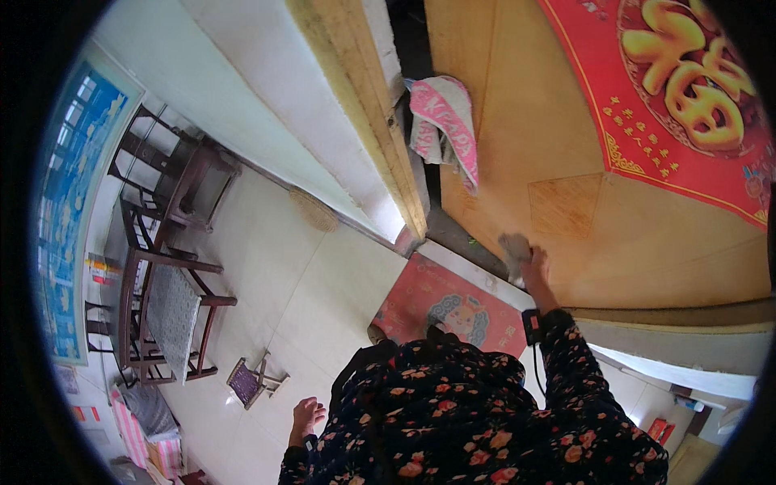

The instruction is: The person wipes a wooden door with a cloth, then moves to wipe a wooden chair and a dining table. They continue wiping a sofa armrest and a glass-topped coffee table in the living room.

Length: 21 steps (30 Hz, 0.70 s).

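Observation:
My right hand (535,267) is closed around a grey cloth (515,252). It presses the cloth against the lower part of a yellow-brown door (505,194), near its edge. The cloth looks slightly blurred. Higher on the same door, a pink and white towel (449,117) hangs at the edge, and what it hangs from is mostly hidden. A red poster (602,89) with large gold lettering covers the door's upper right. My left hand (307,418) hangs low beside my body, its fingers loosely bent and apart, with nothing in it.
A red doormat (412,295) lies in front of the doorsill (477,263). The wooden door frame (380,105) stands to its left. Farther left are a low folding stool (249,381), a dark wooden chair (174,319) and a round woven mat (314,210) against the wall.

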Each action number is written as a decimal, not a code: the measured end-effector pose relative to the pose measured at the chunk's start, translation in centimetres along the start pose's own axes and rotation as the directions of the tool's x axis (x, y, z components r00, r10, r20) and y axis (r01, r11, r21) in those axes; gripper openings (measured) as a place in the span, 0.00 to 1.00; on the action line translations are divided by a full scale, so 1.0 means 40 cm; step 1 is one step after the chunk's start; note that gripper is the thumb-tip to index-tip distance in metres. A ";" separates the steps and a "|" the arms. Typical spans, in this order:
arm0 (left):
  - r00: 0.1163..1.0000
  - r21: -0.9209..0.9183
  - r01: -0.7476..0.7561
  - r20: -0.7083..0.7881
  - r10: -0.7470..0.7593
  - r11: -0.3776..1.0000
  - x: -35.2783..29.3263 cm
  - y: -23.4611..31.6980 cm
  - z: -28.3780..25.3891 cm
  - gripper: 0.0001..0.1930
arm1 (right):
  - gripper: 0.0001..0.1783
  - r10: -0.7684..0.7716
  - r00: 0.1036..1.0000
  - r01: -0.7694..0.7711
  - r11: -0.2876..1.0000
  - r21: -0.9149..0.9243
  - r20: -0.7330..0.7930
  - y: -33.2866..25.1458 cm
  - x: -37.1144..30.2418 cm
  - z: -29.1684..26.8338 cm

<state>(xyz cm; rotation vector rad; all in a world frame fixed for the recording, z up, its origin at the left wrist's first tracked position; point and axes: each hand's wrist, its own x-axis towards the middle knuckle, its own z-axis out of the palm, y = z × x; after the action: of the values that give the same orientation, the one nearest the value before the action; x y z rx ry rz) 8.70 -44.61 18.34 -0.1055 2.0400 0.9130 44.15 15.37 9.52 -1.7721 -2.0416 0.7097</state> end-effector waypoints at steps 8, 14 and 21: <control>0.993 -0.014 0.033 0.112 -0.031 0.999 0.155 0.059 -0.010 0.17 | 0.28 -0.790 0.325 0.551 0.605 -0.575 -0.520 -0.629 0.252 -0.598; 0.994 -0.028 -0.014 0.110 0.017 1.000 0.136 0.099 0.014 0.19 | 0.20 -0.952 -0.089 0.357 0.246 -0.901 -0.294 -0.811 0.347 -0.880; 0.931 0.257 -0.291 0.297 0.211 0.922 0.154 0.010 0.022 0.08 | 0.16 -0.873 0.463 0.585 0.173 -0.792 0.151 -0.446 0.259 -0.576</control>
<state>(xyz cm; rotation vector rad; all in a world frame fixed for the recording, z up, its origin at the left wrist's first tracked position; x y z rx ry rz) 5.36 -42.22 13.63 0.4345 1.9383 0.7173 40.92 27.20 37.89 -0.6731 -2.6888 -0.8971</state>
